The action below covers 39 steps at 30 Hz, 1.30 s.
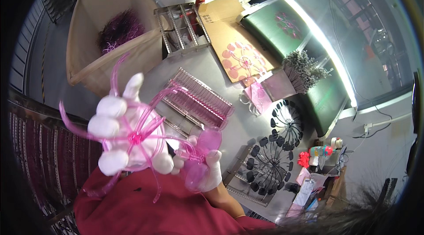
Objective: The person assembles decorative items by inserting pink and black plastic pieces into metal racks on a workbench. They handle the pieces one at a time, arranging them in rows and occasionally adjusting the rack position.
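My left hand (126,124), in a white glove, holds a pink translucent plastic sprue (136,137) whose thin curved arms spread out from a hub between and past the fingers. Close beside it on the right, my gloved right hand (211,175) grips pink translucent lens-like pieces (208,140) with rounded flat ends. Whether these pieces are joined to the sprue cannot be made out. Just beyond both hands, a metal rack (176,78) on the table holds a row of similar pink pieces (201,102).
A large beige bin (88,64) with dark purple sprues stands far left, beside an upright metal rack (181,27). Cardboard (225,58) bears a pink radial sprue. Black radial sprues (271,164), a grey bristly bundle (304,69) and bottles (320,151) lie right, below a bright tube lamp (309,25).
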Motion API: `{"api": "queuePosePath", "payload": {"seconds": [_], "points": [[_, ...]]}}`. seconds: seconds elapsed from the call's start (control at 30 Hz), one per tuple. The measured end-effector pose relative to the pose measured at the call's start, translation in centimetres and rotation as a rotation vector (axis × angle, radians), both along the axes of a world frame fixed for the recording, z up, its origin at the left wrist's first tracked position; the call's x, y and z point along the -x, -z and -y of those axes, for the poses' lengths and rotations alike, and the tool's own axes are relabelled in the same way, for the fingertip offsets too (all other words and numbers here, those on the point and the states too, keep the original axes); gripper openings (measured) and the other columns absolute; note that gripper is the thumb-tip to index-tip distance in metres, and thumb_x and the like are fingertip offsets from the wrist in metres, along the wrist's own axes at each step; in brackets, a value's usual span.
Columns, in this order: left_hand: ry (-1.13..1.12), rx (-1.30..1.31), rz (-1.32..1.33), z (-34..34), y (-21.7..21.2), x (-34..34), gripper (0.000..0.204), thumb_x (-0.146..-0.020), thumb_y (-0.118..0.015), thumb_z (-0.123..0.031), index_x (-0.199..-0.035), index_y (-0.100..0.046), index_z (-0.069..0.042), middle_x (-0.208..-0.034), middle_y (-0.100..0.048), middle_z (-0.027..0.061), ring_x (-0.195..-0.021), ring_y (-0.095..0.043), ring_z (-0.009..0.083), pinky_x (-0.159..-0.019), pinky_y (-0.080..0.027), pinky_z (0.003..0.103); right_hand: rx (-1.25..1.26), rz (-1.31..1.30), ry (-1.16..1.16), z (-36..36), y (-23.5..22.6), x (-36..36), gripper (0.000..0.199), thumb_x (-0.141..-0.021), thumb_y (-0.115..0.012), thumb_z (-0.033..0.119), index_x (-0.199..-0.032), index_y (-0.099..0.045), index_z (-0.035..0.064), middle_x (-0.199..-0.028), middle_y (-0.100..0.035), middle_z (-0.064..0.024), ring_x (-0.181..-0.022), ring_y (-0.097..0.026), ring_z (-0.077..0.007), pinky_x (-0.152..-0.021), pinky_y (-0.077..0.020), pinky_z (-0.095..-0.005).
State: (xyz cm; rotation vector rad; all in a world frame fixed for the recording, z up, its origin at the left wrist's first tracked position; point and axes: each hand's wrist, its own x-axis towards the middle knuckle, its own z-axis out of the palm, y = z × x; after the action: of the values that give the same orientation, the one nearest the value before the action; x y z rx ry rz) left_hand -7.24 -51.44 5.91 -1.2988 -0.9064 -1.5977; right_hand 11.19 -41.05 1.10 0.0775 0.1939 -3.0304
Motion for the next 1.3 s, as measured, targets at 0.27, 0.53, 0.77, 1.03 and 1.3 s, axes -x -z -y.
{"api": "queuePosePath", "payload": {"seconds": [0.27, 0.53, 0.77, 1.03, 1.3], "points": [[-0.145, 0.413, 0.13, 1.3, 2.1, 0.4, 0.078, -0.085, -0.086, -0.03, -0.153, -0.048, -0.021, -0.154, -0.045, 0.0179, -0.142, -0.045, 0.0373, -0.108, -0.054, 0.058, -0.735, 0.032, -0.013, -2.5, -2.6, -0.6, 0.036, -0.094, -0.072, 0.013, -0.127, -0.061, 0.0053, -0.097, -0.069, -0.0128, -0.084, -0.071, -0.033, -0.076, -0.0588, -0.0447], [-0.53, 1.397, 0.431, 3.6, -3.5, -2.0, 0.124, -0.074, -0.091, -0.05, -0.168, -0.025, -0.001, -0.165, -0.022, 0.0417, -0.154, -0.029, 0.055, -0.126, -0.032, 0.057, -2.324, -0.092, 0.112, -4.5, -0.7, -2.3, 0.051, -0.088, -0.079, 0.022, -0.133, -0.061, 0.0076, -0.101, -0.073, -0.0165, -0.093, -0.072, -0.038, -0.077, -0.0585, -0.0511], [0.53, 1.493, 0.685, 2.2, 2.4, -9.9, 0.119, -0.088, -0.083, -0.024, -0.171, 0.0, -0.003, -0.136, -0.061, 0.0367, -0.116, -0.07, 0.0458, -0.103, -0.056, 0.043, -2.683, -0.347, 0.229, -5.4, -5.7, -3.2, 0.04, -0.089, -0.072, 0.017, -0.124, -0.057, 0.0063, -0.11, -0.063, -0.0152, -0.098, -0.068, -0.0371, -0.067, -0.059, -0.0478], [1.151, 1.416, 1.406, 0.9, 4.7, -7.9, 0.056, -0.085, -0.081, -0.003, -0.135, -0.056, -0.001, -0.101, -0.073, 0.0082, -0.084, -0.071, 0.0151, -0.074, -0.058, 0.032, -2.495, -0.423, 0.114, -7.3, -5.8, -1.4, 0.066, -0.073, -0.089, 0.015, -0.132, -0.059, 0.0078, -0.129, -0.059, -0.0218, -0.117, -0.062, -0.0433, -0.088, -0.0582, -0.0497], [1.132, 0.877, 1.71, 5.1, 6.6, -5.8, 0.066, -0.081, -0.085, 0.006, -0.141, -0.06, -0.004, -0.119, -0.072, 0.0026, -0.108, -0.069, 0.0113, -0.094, -0.059, 0.032, -2.359, -0.393, 0.289, -1.4, 2.0, -0.3, 0.119, -0.064, -0.099, 0.023, -0.162, -0.033, 0.0105, -0.154, -0.048, -0.0296, -0.137, -0.053, -0.0478, -0.112, -0.0399, -0.0683]]}}
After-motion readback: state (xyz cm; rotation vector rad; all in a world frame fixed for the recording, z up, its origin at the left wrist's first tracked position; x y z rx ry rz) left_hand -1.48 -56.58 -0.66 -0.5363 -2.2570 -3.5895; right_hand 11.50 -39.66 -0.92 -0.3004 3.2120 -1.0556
